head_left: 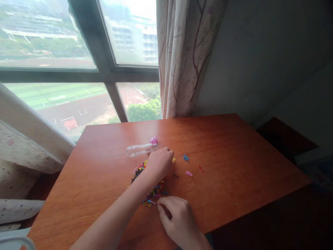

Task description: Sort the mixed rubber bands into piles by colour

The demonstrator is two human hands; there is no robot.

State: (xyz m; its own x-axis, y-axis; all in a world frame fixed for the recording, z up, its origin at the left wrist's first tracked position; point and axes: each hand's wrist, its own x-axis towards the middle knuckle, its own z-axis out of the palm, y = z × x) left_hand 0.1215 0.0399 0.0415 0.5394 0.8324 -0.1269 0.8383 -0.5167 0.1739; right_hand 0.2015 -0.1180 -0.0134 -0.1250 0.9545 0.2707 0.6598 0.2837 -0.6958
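Observation:
My left hand (161, 159) reaches across the pile with its fingers curled down beside a few small yellow loops (173, 159). Its fingertips are mostly hidden, and I cannot see what they hold. At the near edge of the pile, my right hand (176, 214) has thumb and forefinger drawn together; whatever lies between them is too small to name. The pile (154, 191) is of small multicoloured pin-like loops, partly covered by my left forearm. To its right lie separate blue loops (186, 157), a pink loop (189, 173), a red piece (201, 169) and a dark piece (175, 175).
A clear plastic bottle (138, 150) lies on its side beyond the pile, close to a pink cap (154, 140) with a loop. The wooden table (238, 155) ends at a window (107, 74) and patterned curtain (180, 55). A pale curved rail (25, 241) stands lower left.

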